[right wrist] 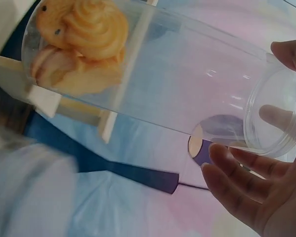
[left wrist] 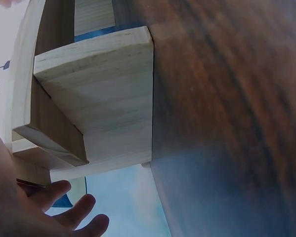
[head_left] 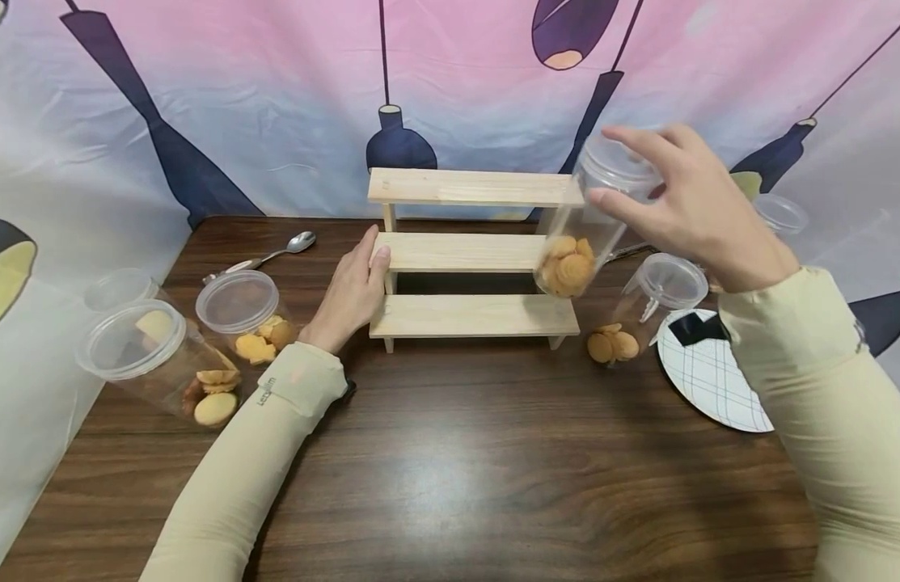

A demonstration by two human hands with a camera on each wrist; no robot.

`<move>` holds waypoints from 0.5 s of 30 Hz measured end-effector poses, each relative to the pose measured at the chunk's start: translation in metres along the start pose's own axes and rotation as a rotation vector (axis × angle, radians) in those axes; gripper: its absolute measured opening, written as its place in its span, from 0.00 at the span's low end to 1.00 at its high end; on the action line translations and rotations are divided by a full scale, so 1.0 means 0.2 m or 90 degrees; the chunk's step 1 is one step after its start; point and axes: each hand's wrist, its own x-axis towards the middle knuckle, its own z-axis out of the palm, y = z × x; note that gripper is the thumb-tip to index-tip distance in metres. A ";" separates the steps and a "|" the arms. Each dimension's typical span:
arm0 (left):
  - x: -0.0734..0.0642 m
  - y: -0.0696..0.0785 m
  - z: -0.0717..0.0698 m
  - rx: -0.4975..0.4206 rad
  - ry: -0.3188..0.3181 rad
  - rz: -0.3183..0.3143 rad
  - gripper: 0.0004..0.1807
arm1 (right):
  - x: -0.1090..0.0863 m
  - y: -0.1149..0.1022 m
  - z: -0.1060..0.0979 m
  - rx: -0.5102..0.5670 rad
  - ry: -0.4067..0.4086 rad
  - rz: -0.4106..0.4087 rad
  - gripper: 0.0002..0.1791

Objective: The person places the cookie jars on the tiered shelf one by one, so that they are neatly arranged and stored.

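Note:
My right hand [head_left: 700,206] grips a clear lidded jar [head_left: 598,198] near its lid, thumb on one side and fingers on the other. The jar tilts, its base overlapping the right end of a three-tier wooden stand [head_left: 471,315] in the head view. Swirled cookies [right wrist: 96,29] lie at the jar's bottom. At the stand's left end, my left hand [head_left: 351,287] touches the middle tier, its fingers fairly straight. In the left wrist view, several fingertips [left wrist: 81,210] reach past the wooden end of the stand.
Left of the stand are lidded cookie jars [head_left: 133,343], another jar [head_left: 238,303] and a spoon [head_left: 300,242]. To the right, a cookie jar [head_left: 668,283] stands beside a white checked round board [head_left: 700,376] under my right forearm. A patterned curtain [head_left: 275,97] hangs behind the table [head_left: 435,453].

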 end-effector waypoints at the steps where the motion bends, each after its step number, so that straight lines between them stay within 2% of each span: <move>1: 0.00 0.00 0.00 -0.002 -0.001 0.002 0.37 | 0.03 -0.02 0.00 0.002 -0.002 0.000 0.37; 9: -0.02 0.00 0.00 0.000 -0.007 -0.004 0.37 | 0.26 -0.14 0.02 -0.021 -0.016 -0.004 0.37; 15: -0.03 0.00 -0.01 0.002 -0.011 -0.009 0.37 | 0.39 -0.22 0.04 -0.037 -0.028 -0.003 0.39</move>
